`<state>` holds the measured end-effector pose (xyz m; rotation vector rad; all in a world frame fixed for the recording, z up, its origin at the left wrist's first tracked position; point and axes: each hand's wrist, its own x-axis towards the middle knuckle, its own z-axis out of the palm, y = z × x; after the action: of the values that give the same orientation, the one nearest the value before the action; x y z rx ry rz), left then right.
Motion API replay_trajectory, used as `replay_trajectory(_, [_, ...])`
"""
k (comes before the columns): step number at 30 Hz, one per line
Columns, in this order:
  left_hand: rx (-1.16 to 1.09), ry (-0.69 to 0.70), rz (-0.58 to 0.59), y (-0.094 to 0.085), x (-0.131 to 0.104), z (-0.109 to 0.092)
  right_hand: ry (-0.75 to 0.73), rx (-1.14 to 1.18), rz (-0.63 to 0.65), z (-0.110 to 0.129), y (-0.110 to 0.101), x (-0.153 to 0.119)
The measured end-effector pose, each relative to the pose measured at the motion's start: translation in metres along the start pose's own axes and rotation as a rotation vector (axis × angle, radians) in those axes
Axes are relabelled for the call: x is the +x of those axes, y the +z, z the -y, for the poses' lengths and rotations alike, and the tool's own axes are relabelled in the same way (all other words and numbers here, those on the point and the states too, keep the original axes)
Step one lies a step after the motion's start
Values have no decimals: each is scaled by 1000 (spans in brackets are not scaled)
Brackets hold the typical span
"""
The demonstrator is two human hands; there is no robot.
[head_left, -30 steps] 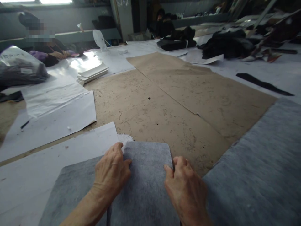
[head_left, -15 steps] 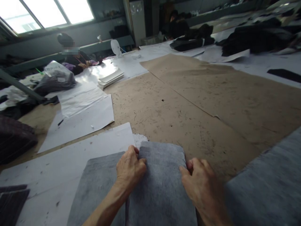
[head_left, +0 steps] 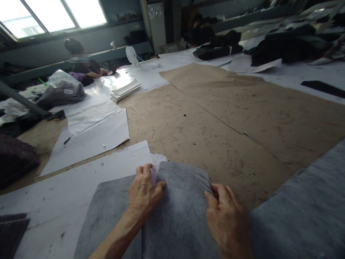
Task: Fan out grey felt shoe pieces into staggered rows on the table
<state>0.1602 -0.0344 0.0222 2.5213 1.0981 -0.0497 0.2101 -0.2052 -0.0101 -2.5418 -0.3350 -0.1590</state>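
A stack of grey fabric pieces (head_left: 183,212) lies in front of me, its far right corner fanned into several layers. My right hand (head_left: 226,216) grips that right edge, thumb on top and fingers curled at the side. At the left edge, my left hand (head_left: 144,190) has its thumb touching the stack while its other fingers are apart from it, over white paper. Under the left wrist lies a second grey fabric stack (head_left: 107,212), side by side with the first.
Brown paper (head_left: 215,126) covers much of the table, with white sheets (head_left: 88,183) on the left. A larger grey fabric (head_left: 304,208) lies at right. Farther back are a plastic bag (head_left: 63,90), a small fan (head_left: 131,55), black cloth (head_left: 291,46) and a seated person (head_left: 86,68).
My left hand has loosened from the stack's left edge and shifted slightly left, fingers lifting away. At the right hand, the corner layers have bent and fanned apart.
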Motion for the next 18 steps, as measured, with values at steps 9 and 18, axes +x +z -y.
replay_trajectory(9, [-72, 94, -119, 12, -4, 9, -135, -7, -262, -4, 6, -8])
replay_trajectory(18, [-565, 175, -83, 11, -7, 15, -70, 181, -299, -4, -9, -10])
